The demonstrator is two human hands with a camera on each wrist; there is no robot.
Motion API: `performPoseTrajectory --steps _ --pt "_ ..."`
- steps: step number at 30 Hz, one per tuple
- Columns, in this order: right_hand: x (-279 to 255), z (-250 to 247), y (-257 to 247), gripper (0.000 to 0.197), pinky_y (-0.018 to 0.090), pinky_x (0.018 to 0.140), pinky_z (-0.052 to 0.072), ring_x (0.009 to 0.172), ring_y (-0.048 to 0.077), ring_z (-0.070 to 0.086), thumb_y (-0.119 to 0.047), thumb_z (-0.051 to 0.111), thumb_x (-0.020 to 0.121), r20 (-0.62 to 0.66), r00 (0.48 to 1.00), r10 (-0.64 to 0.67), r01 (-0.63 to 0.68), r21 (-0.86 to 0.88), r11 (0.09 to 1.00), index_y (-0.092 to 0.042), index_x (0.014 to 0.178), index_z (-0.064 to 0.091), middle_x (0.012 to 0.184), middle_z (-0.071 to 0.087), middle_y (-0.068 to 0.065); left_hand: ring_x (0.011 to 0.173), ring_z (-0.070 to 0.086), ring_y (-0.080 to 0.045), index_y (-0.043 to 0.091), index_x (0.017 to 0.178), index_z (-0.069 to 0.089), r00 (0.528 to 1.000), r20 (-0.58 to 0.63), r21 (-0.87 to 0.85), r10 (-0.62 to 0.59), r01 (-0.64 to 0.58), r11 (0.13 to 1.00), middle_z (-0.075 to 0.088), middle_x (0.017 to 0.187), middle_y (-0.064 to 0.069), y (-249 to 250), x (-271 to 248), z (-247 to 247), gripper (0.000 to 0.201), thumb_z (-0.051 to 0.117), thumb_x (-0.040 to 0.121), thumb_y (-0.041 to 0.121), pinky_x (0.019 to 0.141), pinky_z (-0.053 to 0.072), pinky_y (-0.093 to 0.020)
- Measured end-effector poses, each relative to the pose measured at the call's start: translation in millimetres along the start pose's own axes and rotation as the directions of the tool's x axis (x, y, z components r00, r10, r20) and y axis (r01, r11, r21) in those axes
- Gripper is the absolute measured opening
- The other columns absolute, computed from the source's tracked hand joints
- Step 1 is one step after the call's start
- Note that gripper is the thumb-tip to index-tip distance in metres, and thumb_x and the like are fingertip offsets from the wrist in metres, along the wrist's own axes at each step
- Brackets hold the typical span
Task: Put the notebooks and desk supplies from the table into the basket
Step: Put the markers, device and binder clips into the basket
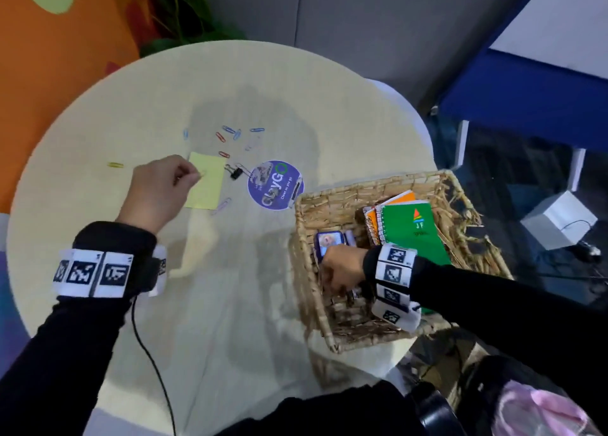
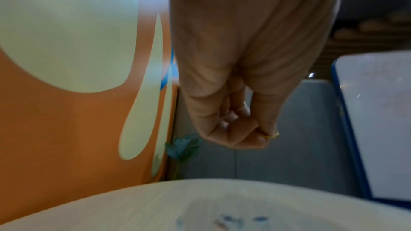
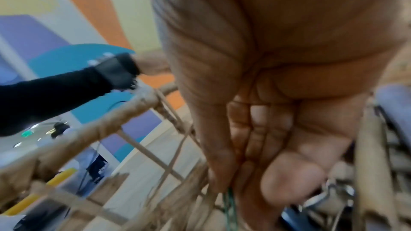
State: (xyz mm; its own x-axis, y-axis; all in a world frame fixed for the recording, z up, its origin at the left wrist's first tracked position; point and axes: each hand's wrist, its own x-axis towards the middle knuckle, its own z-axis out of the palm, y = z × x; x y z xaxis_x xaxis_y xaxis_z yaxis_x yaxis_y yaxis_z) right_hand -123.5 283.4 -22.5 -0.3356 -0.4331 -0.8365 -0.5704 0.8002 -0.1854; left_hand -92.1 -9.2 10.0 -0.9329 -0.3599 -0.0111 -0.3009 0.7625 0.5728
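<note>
My left hand (image 1: 194, 175) hovers over a yellow sticky-note pad (image 1: 207, 189) and pinches a yellow paper clip (image 2: 272, 135) between thumb and forefinger. Several coloured paper clips (image 1: 230, 133) lie scattered behind the pad, and a black binder clip (image 1: 235, 173) lies to its right. Another yellow clip (image 1: 115, 165) sits off to the left. My right hand (image 1: 332, 287) reaches down inside the wicker basket (image 1: 371, 182), with a thin green paper clip (image 3: 230, 205) pinched at its fingertips. A green notebook (image 1: 418, 231) and an orange notebook (image 1: 399, 198) stand in the basket.
A round purple sticker (image 1: 275, 185) is stuck to the round table (image 1: 230, 304). A pale clip (image 1: 222, 205) lies below the pad. A purple-edged box (image 1: 329, 240) sits in the basket. A black cable (image 1: 148, 346) hangs from my left wrist. The basket overhangs the table's right edge.
</note>
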Motion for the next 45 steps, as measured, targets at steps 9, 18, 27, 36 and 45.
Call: performPoseTrajectory --steps 9,18,27,36,45 --pt "-1 3 -4 0.037 0.020 0.044 0.039 0.064 0.024 0.060 -0.029 0.072 0.079 -0.074 0.993 0.096 -0.091 0.071 0.993 0.002 0.099 0.070 0.066 0.061 0.008 0.061 0.059 0.004 0.016 0.083 0.072 0.941 0.283 -0.152 0.186 -0.147 0.977 0.069 0.070 0.006 110 -96 16 0.004 0.072 0.079 0.017 0.063 0.040 0.000" --pt "-54 -13 58 0.012 0.010 0.044 0.049 0.035 -0.003 0.057 -0.012 0.070 0.078 -0.430 0.885 0.177 0.051 0.468 0.882 -0.004 0.070 0.073 0.049 0.064 0.000 0.089 0.065 -0.033 0.009 0.090 0.070 0.734 0.630 0.179 0.253 -0.455 0.872 0.071 0.093 -0.013 164 -119 108 0.019 0.053 0.084 0.010 0.076 0.054 -0.040" --pt "-79 11 87 0.010 0.037 0.068 0.060 0.059 0.022 0.064 -0.008 0.070 0.080 -0.498 0.846 0.192 0.164 0.584 0.795 0.000 0.075 0.072 0.066 0.071 0.018 0.103 0.063 -0.037 -0.011 0.118 0.057 0.473 0.880 0.379 -0.049 -0.635 0.674 0.064 0.103 -0.022 212 -115 126 0.029 0.043 0.093 -0.004 0.073 0.048 -0.037" --pt "-76 17 98 0.006 0.010 0.043 0.049 0.044 0.007 0.059 -0.007 0.070 0.082 -0.476 0.860 0.185 0.179 0.620 0.764 -0.002 0.081 0.072 0.053 0.064 0.003 0.069 0.059 -0.030 0.003 0.086 0.064 0.643 0.756 0.276 0.122 -0.482 0.832 0.056 0.067 -0.009 197 -101 119 0.009 0.055 0.087 0.007 0.048 0.041 -0.030" --pt "-83 -87 30 0.008 0.026 0.060 0.053 0.054 0.008 0.064 -0.012 0.070 0.081 -0.706 0.708 0.016 0.467 0.485 0.740 -0.017 0.075 0.073 0.063 0.074 0.004 0.081 0.062 -0.017 0.010 0.104 0.069 0.990 0.041 -0.142 -0.133 0.138 0.980 0.073 0.099 -0.007 48 -33 29 0.020 0.058 0.089 0.015 0.079 0.046 -0.022"
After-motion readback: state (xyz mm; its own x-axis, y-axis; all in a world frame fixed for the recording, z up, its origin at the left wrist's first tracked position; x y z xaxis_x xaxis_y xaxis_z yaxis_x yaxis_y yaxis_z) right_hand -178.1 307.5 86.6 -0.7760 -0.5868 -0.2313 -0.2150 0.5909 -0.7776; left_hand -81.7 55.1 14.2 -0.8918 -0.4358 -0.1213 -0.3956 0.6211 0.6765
